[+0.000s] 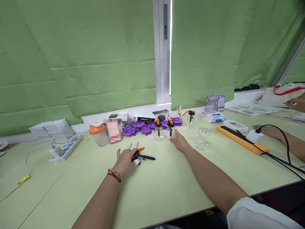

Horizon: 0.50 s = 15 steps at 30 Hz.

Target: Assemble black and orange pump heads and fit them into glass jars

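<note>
While the left hand [125, 160] rests on the tabletop [166, 187] w/ fingers curled loosely over an orange-and-black pump tool [139, 155], the right hand [180, 142] stretches fwd, palm down, fingers nearly flat & open, tips touching or just short of a glass cup [171, 132] w/ an orange-black valve top; can't tell if contact is made, and it grips nothing yet. That cup stands at approx 12 o'clock from the person, and a twin cup [158, 132] sits just beside it at its 9 o'clock. More clear cups [202, 140] w/o tops stand near, at the right hand's 3 o'clock. Purple plastic discs [140, 127] lie behind at 11 o'clock, along the sill.

Judging from this, the step in hand looks like fetching the topped cup to meet the pump tool. To do it well, the right hand should wrap the glass body low, thumb opposite fingers, not pinch the valve top, which prob. pulls loose or tips the cup. Lift straight up before drawing back, since the twin cup is close enough to get knocked. Left hand should firm its hold on the pump tool, as the grip now seems slack, more cover than clasp. Another person's forearm [274, 132] and a black cable [283, 140] lie well apart at 3 o'clock, so no clash there.
</note>
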Tool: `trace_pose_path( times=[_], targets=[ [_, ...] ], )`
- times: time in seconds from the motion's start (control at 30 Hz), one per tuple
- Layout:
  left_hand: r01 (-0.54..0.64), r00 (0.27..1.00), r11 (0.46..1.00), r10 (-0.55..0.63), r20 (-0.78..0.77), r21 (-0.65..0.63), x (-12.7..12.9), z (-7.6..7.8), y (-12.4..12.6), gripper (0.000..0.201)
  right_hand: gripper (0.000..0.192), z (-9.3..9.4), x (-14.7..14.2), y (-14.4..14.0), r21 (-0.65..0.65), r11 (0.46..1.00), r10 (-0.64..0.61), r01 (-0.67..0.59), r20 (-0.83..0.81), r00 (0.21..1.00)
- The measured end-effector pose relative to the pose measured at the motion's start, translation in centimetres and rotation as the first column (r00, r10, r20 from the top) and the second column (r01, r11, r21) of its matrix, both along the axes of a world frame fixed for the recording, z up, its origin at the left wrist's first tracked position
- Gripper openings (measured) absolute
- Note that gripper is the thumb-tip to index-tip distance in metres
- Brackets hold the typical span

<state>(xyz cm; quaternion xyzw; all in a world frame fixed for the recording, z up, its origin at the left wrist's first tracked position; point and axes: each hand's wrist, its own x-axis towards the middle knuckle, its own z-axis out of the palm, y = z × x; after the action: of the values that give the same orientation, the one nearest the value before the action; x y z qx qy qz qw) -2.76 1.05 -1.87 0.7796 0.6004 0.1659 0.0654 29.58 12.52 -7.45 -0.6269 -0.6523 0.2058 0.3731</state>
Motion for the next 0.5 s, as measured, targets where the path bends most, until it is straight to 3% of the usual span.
trace_pose_path(
  times=[0.17, 0.27, 0.33, 0.4, 0.5],
  targets=[
    [0.003, 1.0, 1.0, -0.003, -0.022, -0.017, 0.2, 0.0, -0.1, 0.036, 0.081, 0.6, -0.5, -0.7, 0.065, 0.996, -0.064, 0.058, 0.082, 0.995],
    [-0.003, 1.0, 1.0, 0.002, -0.028, -0.014, 0.2, -0.1, 0.1, 0.031, 0.074, 2.0, -0.6, -1.6, 0.297, 0.952, -0.103, 0.068, 0.104, 0.989],
    [-0.007, 1.0, 1.0, 0.007, -0.031, -0.006, 0.1, -0.2, 0.2, 0.03, 0.066, 3.6, -0.3, -2.5, 0.52, 0.852, -0.147, 0.06, 0.128, 0.981],
    [-0.004, 0.999, 1.0, 0.004, -0.032, -0.005, 0.1, -0.3, 0.2, 0.027, 0.06, 5.5, 0.5, -3.5, 0.691, 0.718, -0.242, 0.081, 0.139, 0.96],
    [-0.003, 0.999, 1.0, 0.003, -0.033, -0.002, 0.2, -0.4, 0.2, 0.026, 0.073, 7.9, 2.4, -5.1, 0.784, 0.575, -0.432, 0.233, 0.049, 0.901]
  ],
)
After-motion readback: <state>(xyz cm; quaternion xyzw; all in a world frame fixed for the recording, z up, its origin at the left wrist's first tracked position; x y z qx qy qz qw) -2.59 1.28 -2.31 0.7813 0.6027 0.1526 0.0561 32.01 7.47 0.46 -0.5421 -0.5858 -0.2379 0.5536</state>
